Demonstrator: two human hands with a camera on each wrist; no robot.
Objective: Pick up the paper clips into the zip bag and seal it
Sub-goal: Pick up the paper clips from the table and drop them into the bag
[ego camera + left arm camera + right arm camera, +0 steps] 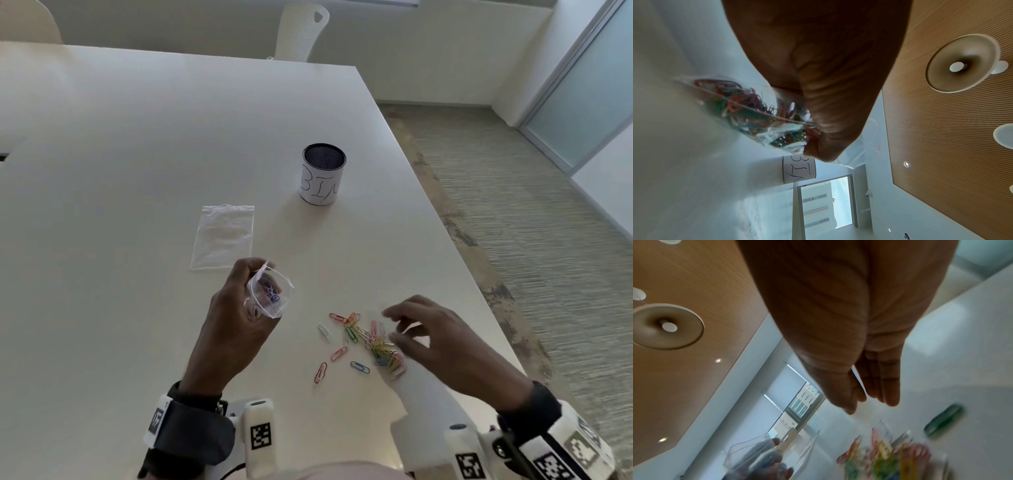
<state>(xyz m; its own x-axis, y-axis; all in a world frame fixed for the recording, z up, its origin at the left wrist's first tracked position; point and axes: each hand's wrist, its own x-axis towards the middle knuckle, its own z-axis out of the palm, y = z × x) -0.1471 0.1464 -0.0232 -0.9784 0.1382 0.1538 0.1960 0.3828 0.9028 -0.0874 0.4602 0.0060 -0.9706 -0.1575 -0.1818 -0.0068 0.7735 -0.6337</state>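
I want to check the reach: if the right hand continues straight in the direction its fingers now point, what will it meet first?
Most likely the loose pile of paper clips on the table. The right hand hovers open, its fingers aimed down at the pile. The height above it is unclear.

bin cup [323, 174] well behind, spare bag [223, 236] flat

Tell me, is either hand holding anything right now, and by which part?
The left hand grips a small zip bag around its body, mouth open, clips inside. The right hand holds nothing; its fingers hang straight above the loose paper clips.
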